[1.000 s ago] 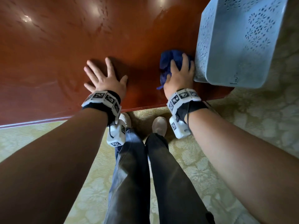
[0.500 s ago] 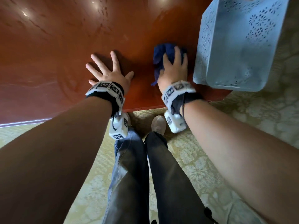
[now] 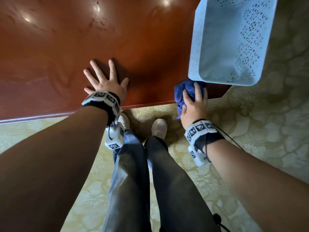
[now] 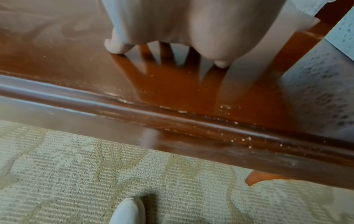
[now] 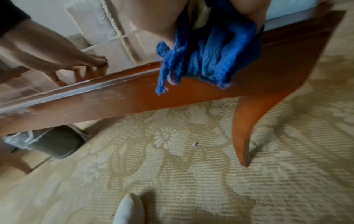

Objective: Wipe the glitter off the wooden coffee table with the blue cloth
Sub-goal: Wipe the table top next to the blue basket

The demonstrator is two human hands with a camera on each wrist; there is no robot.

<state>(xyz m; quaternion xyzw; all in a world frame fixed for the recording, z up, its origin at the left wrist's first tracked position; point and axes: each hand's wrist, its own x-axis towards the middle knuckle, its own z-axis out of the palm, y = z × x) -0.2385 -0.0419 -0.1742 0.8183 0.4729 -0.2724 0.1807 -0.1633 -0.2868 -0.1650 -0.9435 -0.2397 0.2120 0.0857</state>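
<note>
The glossy red-brown wooden coffee table (image 3: pixel 66 52) fills the upper left of the head view. My left hand (image 3: pixel 107 79) lies flat on it near the front edge, fingers spread. My right hand (image 3: pixel 194 101) grips the bunched blue cloth (image 3: pixel 184 92) at the table's front right corner, just over the edge and under the basket's near corner. In the right wrist view the blue cloth (image 5: pixel 206 60) hangs from my palm in front of the table's side rail. Pale glitter specks (image 4: pixel 224 106) dot the table's front edge and moulding.
A light blue perforated plastic basket (image 3: pixel 232 41) stands on the table's right end, overhanging it. Patterned beige carpet (image 3: pixel 250 131) lies below, with my two shoes (image 3: pixel 158 126) close to the table. A curved table leg (image 5: pixel 247 125) stands at the corner. A dark bin with a plastic liner (image 5: pixel 47 141) sits left.
My right hand has dragged the cloth from the table top beside the basket back towards me and right, to the front corner edge. My left hand has stayed flat on the table.
</note>
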